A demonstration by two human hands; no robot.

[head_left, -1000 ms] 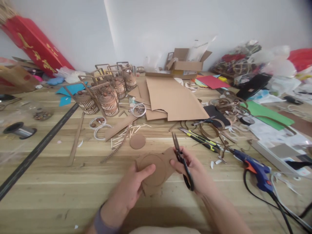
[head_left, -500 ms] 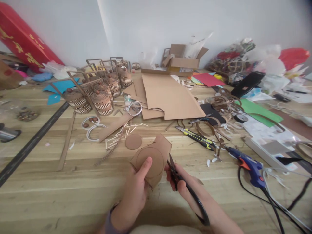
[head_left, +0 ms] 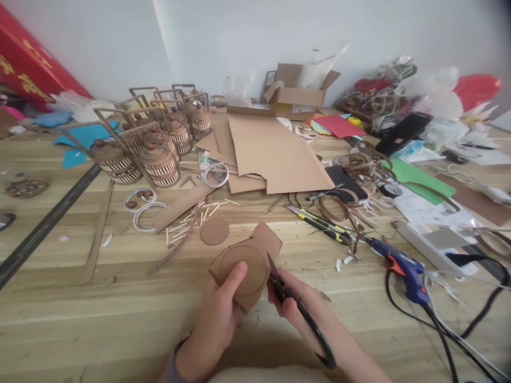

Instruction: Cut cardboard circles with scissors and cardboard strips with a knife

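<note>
My left hand (head_left: 217, 316) grips a brown cardboard piece (head_left: 249, 263) with a circle drawn on it, thumb pressed on the circle. My right hand (head_left: 297, 308) is closed round black scissors (head_left: 297, 308), whose blade tips touch the right edge of the cardboard piece. Both hands hover just above the wooden table (head_left: 99, 319) near its front edge. A small cut cardboard disc (head_left: 214, 231) lies on the table just beyond the held piece.
Several woven cardboard lanterns (head_left: 154, 154) stand at the back left. Large cardboard sheets (head_left: 271, 154) lie in the middle, a yellow-black utility knife (head_left: 319, 223) and a blue glue gun (head_left: 403, 268) with its cable to the right. Coloured paper, strips and bags crowd the right side.
My right hand turned the scissors from upright beside the cardboard to pointing at its right edge. Both hands drew closer to me, and the view shifted right.
</note>
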